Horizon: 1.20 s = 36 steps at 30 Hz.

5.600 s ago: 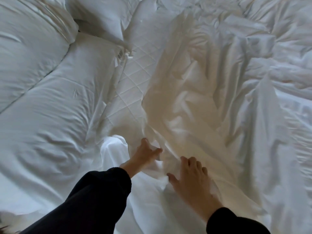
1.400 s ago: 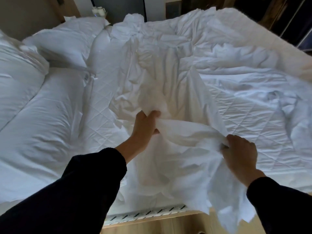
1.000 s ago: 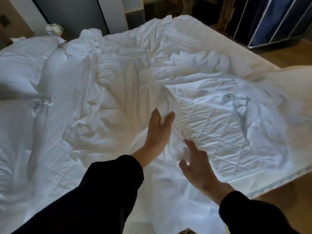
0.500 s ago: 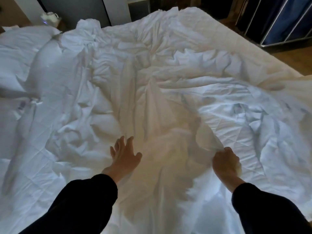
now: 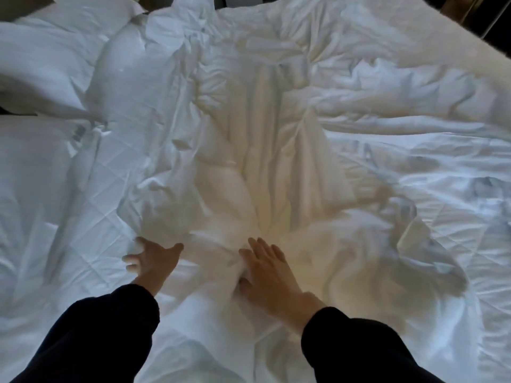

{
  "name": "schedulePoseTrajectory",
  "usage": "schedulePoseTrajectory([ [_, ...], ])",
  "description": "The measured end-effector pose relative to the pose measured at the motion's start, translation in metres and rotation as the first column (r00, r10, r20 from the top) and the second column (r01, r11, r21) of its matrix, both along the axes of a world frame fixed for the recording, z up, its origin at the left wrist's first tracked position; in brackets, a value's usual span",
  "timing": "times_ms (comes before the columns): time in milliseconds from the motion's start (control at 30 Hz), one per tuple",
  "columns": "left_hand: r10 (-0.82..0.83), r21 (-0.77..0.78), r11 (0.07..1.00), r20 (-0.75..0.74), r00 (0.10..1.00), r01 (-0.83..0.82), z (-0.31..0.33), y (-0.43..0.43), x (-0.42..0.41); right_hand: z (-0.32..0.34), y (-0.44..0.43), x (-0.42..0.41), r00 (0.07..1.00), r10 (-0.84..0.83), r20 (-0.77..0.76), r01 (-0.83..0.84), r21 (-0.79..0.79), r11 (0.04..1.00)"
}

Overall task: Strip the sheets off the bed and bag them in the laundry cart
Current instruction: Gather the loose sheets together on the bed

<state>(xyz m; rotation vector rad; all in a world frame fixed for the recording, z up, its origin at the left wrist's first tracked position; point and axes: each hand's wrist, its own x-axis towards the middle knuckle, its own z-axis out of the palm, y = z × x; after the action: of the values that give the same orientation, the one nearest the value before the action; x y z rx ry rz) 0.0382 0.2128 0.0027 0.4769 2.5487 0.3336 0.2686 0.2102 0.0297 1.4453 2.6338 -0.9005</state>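
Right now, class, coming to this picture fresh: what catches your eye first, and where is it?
A crumpled white sheet, warmly lit, is bunched across the middle of the bed. The left hand and right hand rest on its near edge, both open. Quilted mattress pad shows bare at the left, pillows beyond it.

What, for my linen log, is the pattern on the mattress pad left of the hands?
The mattress pad is white, diamond-quilted; head view.
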Motion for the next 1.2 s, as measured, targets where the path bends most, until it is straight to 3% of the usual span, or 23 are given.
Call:
schedulePoseTrajectory([
  [133,0.121,0.162,0.977,0.112,0.986,-0.138,0.004,0.003,-0.030,-0.006,-0.002,-0.041,0.997,0.078,-0.025,-0.078,-0.004,0.997],
  [233,0.169,0.326,0.904,0.319,0.933,-0.276,0.013,0.014,-0.046,-0.001,0.000,-0.068,0.998,0.045,-0.052,-0.048,-0.065,0.997],
  [333,0.034,0.463,0.858,0.381,0.924,-0.223,0.033,0.035,-0.044,0.007,0.006,-0.101,0.993,-0.062,-0.102,0.050,-0.118,0.992],
  [433,-0.265,0.621,0.783,0.272,0.925,0.042,0.066,0.052,-0.020,0.018,0.013,-0.132,0.971,-0.190,-0.142,0.165,-0.170,0.971],
  [467,-0.377,0.640,0.752,0.220,0.900,0.159,0.077,0.057,-0.011,0.021,0.017,-0.138,0.930,-0.306,-0.203,0.270,-0.184,0.945],
  [533,-0.528,0.663,0.699,0.223,0.819,0.270,0.090,0.066,0.001,0.027,0.027,-0.138,0.732,-0.593,-0.334,0.536,-0.254,0.805],
  [567,-0.537,0.662,0.713,0.302,0.787,0.232,0.096,0.072,0.005,0.031,0.032,-0.135,0.630,-0.690,-0.355,0.620,-0.305,0.723],
  [633,-0.428,0.591,0.804,0.500,0.753,0.065,0.094,0.089,0.002,0.034,0.042,-0.119,0.564,-0.740,-0.367,0.653,-0.351,0.671],
  [700,-0.260,0.484,0.870,0.608,0.750,-0.090,0.087,0.109,-0.001,0.037,0.048,-0.098,0.585,-0.718,-0.377,0.588,-0.414,0.695],
  [800,-0.145,0.393,0.902,0.665,0.733,-0.178,0.087,0.139,0.002,0.041,0.058,-0.068,0.749,-0.602,-0.276,0.444,-0.465,0.766],
  [900,-0.289,0.336,0.936,0.561,0.776,0.106,0.088,0.166,0.021,0.036,0.075,-0.051,0.875,-0.465,-0.132,0.378,-0.411,0.829],
  [967,-0.424,0.305,0.898,0.408,0.809,0.316,0.085,0.182,0.038,0.036,0.091,-0.049,0.881,-0.448,-0.153,0.374,-0.357,0.856],
  [1000,-0.461,0.294,0.880,0.349,0.816,0.372,0.083,0.190,0.045,0.037,0.100,-0.048,0.819,-0.529,-0.224,0.400,-0.437,0.805],
  [1100,-0.463,0.327,0.872,0.305,0.832,0.365,0.081,0.205,0.064,0.046,0.132,-0.050,0.474,-0.810,-0.347,0.357,-0.764,0.537],
  [1200,-0.513,0.367,0.844,0.344,0.786,0.390,0.089,0.213,0.070,0.045,0.160,-0.053,0.374,-0.869,-0.324,0.357,-0.814,0.458],
])
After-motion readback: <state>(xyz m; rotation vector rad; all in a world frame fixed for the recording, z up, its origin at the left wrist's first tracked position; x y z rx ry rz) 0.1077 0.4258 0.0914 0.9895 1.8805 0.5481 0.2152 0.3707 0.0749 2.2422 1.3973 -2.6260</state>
